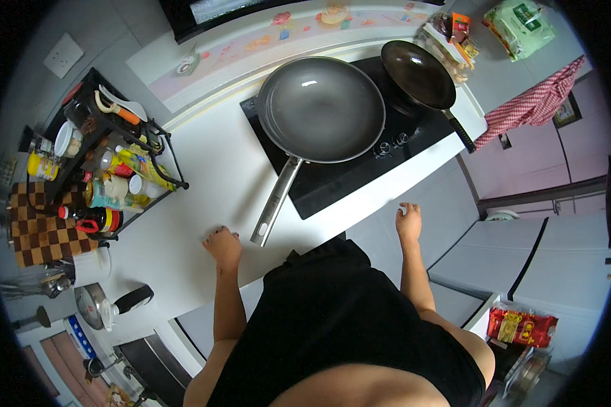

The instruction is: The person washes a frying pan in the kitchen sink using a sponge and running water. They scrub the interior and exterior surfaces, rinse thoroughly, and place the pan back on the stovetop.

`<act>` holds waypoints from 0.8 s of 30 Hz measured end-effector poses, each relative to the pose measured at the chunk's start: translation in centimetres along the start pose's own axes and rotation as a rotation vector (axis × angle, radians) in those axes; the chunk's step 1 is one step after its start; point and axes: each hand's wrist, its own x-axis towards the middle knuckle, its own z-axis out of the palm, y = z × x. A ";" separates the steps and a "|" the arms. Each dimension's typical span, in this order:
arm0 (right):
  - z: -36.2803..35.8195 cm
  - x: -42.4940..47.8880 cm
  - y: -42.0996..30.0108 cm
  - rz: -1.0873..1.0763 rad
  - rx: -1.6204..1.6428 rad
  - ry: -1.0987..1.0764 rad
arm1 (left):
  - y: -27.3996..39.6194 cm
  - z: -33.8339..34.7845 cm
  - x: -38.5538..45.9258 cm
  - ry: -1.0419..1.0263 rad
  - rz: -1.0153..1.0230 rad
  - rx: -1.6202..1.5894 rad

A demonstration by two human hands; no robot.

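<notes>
My left hand [223,248] is at the white countertop [193,191], just left of a long steel pan handle [279,201]. Its fingers are loosely bent, and I see nothing in it. The handle belongs to a large grey frying pan [322,109] on the black cooktop [326,188]; it sticks out over the counter towards me. Past the counter's front edge, above the floor, hangs my right hand [409,221], its fingers slightly curled and apart, holding nothing. A smaller dark pan [418,74] sits tilted at the cooktop's right, its black handle [462,131] pointing towards the front edge.
At the left stands a black rack [155,157] with several jars and bottles, beside a checkered wooden cutting board [51,224]. Nearer are a utensil holder [92,265], a pot lid [89,305] and a sink [155,366]. A checkered cloth [532,104] hangs at the right.
</notes>
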 end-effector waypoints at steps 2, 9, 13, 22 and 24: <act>0.0 -1.1 0.1 0.000 0.005 0.007 | 0.0 -1.2 0.6 -0.049 0.063 -0.016; 2.7 -2.9 -2.5 -0.115 0.098 -0.020 | 0.3 -0.2 2.4 -0.069 0.076 -0.004; 2.9 -2.9 -6.4 -0.153 0.216 -0.175 | 0.7 0.5 2.7 -0.070 0.054 0.039; 3.3 -1.9 -9.6 -0.495 0.209 -0.191 | 1.5 2.0 2.6 -0.046 -0.025 0.065; 2.8 -1.9 -10.1 -0.501 0.274 -0.217 | 1.4 3.2 2.8 -0.017 -0.038 0.102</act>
